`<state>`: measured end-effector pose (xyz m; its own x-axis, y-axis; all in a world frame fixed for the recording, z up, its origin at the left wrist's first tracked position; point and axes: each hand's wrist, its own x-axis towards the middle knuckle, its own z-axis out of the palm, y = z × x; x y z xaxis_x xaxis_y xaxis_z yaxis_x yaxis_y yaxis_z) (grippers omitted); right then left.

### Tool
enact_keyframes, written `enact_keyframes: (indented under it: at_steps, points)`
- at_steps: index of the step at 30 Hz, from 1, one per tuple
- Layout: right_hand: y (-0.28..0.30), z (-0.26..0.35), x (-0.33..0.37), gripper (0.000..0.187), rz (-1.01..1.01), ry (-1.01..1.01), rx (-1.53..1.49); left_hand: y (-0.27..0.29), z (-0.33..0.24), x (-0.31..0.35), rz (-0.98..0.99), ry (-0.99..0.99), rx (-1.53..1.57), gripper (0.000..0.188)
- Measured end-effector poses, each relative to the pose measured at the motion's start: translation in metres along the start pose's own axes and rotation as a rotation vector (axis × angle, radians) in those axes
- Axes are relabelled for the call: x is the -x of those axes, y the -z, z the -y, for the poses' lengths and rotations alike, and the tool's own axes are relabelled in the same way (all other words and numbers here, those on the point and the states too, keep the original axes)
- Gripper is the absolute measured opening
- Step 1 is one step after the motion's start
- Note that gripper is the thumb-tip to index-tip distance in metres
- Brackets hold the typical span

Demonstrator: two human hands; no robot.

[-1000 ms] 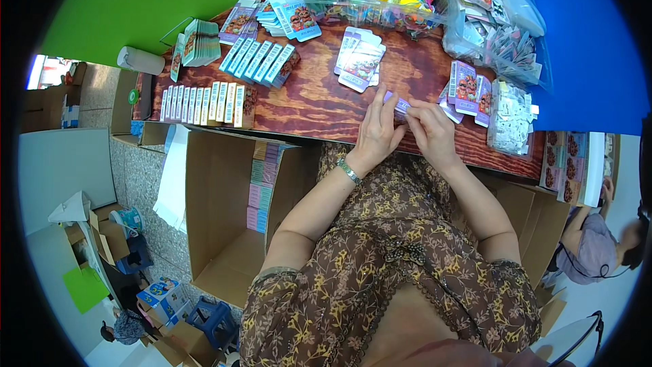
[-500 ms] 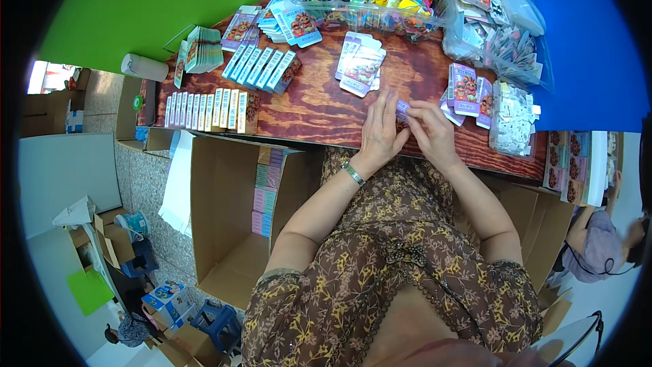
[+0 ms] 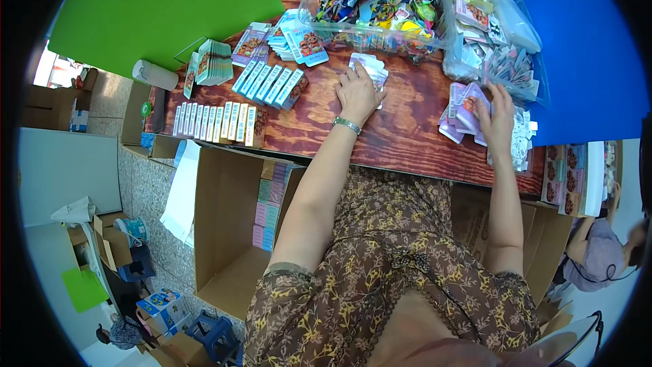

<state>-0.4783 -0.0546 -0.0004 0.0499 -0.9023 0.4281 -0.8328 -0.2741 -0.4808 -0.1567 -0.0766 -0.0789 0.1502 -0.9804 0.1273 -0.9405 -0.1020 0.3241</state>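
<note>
My left hand [image 3: 359, 97] lies with fingers spread on a small pile of flat purple-and-white cartons [image 3: 377, 69], covering part of it. Farther right, my right hand [image 3: 499, 121] is over another group of purple picture cartons [image 3: 462, 110]. Its thumb and fingers are apart, with the fingertips at the carton nearest them; a firm grip does not show. Just beside that hand is a clear tub of small white pieces [image 3: 521, 137], partly hidden by it.
Rows of upright cartons [image 3: 221, 122] and blue-edged cartons [image 3: 270, 85] stand at left. Clear bins of colourful trinkets [image 3: 377, 37] and packets [image 3: 468, 61] line the back. Green [image 3: 170, 13] and blue panels [image 3: 584, 61] flank the table. An open cardboard box [image 3: 227, 231] sits below.
My hands have parted from a small purple carton held between them. The left went left onto the flat cartons; the right went right to the other purple group.
</note>
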Motion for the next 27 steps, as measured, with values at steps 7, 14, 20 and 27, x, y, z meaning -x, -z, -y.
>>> enact_keyframes:
  at_steps: [7,14,20,27]
  points:
    - [-0.028,0.069,0.024,0.038,0.091,0.255,-0.228,0.016,-0.008,0.024,-0.263,-0.138,0.322,0.098]
    - [-0.069,0.106,0.049,0.042,0.102,0.274,-0.483,0.036,-0.034,0.102,-0.408,-0.215,0.597,0.09]
    - [-0.067,0.103,0.061,0.029,0.156,0.351,-0.452,0.019,-0.033,0.129,-0.338,-0.173,0.73,0.085]
    - [-0.047,0.093,0.061,0.019,0.271,0.339,-0.454,0.02,-0.034,0.133,-0.267,-0.255,0.768,0.073]
